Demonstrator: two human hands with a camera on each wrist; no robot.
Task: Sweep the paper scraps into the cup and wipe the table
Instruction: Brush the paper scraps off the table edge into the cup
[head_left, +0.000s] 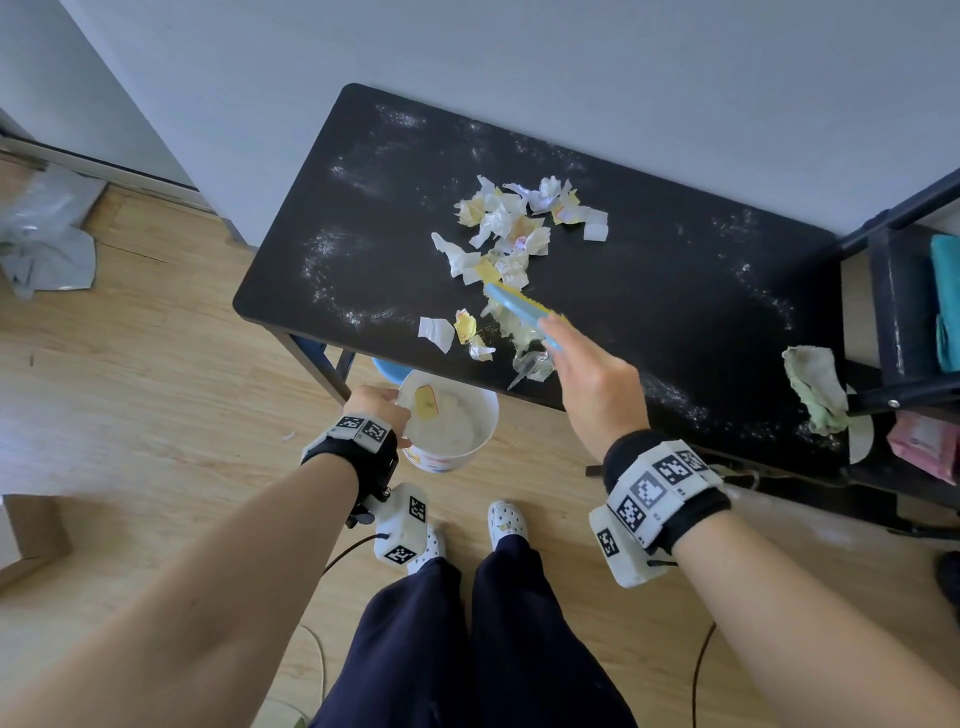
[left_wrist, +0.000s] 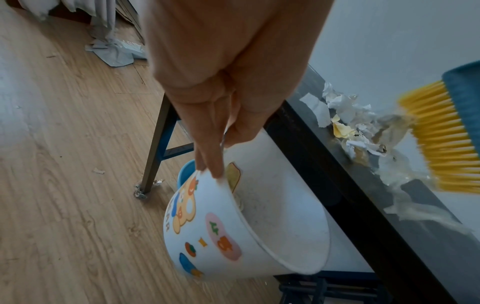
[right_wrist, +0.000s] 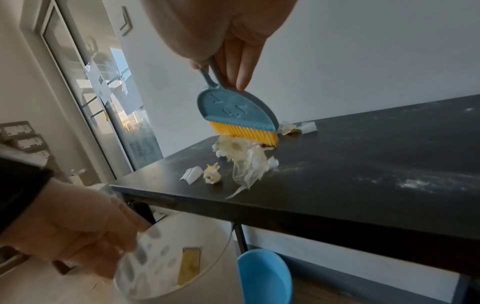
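Observation:
Torn white and yellow paper scraps (head_left: 511, 228) lie heaped mid-table on the black table (head_left: 649, 270), with a few more scraps (head_left: 457, 332) near its front edge. My right hand (head_left: 587, 374) grips the handle of a small blue brush (right_wrist: 233, 109) with yellow bristles, which touch a crumpled clear wrapper (right_wrist: 244, 160). My left hand (head_left: 374, 405) pinches the rim of a white cup (head_left: 447, 421) with cartoon stickers (left_wrist: 205, 236), held just below the table's front edge. A yellow scrap (right_wrist: 188, 265) lies inside the cup.
White dust streaks (head_left: 332, 260) mark the tabletop. A greenish rag (head_left: 815, 389) lies at the table's right end beside a dark shelf unit (head_left: 904, 301). A blue tub (right_wrist: 265, 275) stands on the floor under the table. Grey cloth (head_left: 47, 244) lies on the wooden floor.

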